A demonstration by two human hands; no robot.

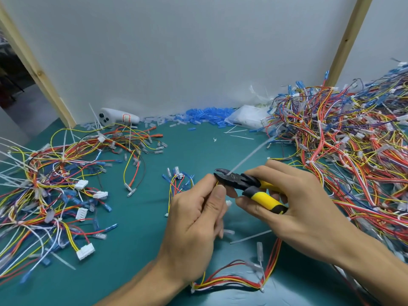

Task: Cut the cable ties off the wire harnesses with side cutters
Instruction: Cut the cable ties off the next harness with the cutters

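From the head camera, the left hand point(198, 217) pinches a small wire harness of thin red, yellow, orange and white leads point(231, 281). The thumb is pressed against the curled forefinger right beside the nose of the black-headed side cutters with yellow and black handles point(242, 184). The right hand point(293, 208) grips those handles, its fingers wrapped round the lower one and its thumb along the upper.

The thin translucent white plastic cable tie point(249, 155) sticks up and away from the cutter nose as a long straight tail. Its root sits at the blades, just beyond the left fingertips. Whether the blades are fully closed on it I cannot tell.

The harness looks very light and limp. It droops from the left hand towards the near edge of the teal-green mat point(132, 239), so it likely needs holding close to the tie, as here, to keep the loop steady. The tie appears stiffer and springy, probably slick nylon, and a cut piece may flick off. The wire insulation is soft and easily nicked, so the blades should bite the strap alone.

Tangled heaps of more coloured harnesses lie to the left point(44, 184) and right point(353, 151).
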